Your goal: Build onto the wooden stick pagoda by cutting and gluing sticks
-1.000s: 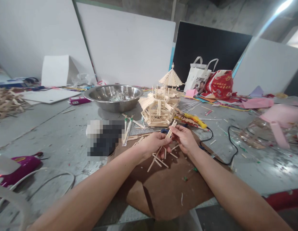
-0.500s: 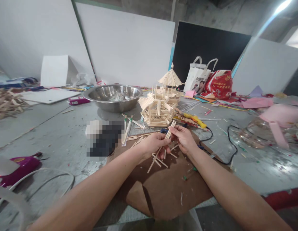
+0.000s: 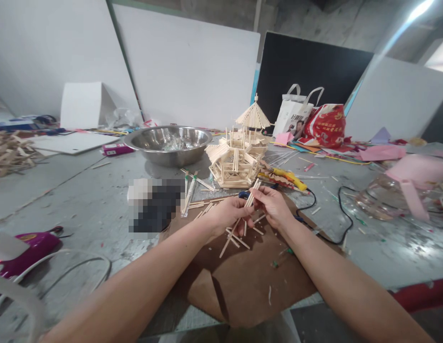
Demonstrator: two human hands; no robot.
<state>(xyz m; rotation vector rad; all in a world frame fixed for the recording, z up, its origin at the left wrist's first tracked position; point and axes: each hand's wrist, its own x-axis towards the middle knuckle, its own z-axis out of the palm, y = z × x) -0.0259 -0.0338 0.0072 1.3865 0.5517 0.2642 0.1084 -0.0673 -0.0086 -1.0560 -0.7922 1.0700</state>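
Observation:
Thin wooden sticks point(image 3: 252, 194) rise in a small bundle between my two hands. My left hand point(image 3: 233, 214) is closed around their lower part, and my right hand point(image 3: 272, 205) pinches them near the upper end. Below the hands, more loose sticks point(image 3: 238, 239) lie crossed on a brown sheet point(image 3: 257, 290). Just beyond stands a pavilion model point(image 3: 237, 164) built of the same sticks, with a pointed roof on its tower. Dark blue handles point(image 3: 243, 195), partly hidden, show behind my fingers.
A steel basin point(image 3: 169, 145) with clear plastic inside stands behind at left. Right of the model lies a yellow-handled tool point(image 3: 289, 178) with a black cord. A pink-lidded jug point(image 3: 386, 190) is at right, a purple device point(image 3: 28, 250) at left. Bags point(image 3: 324, 124) stand at the back.

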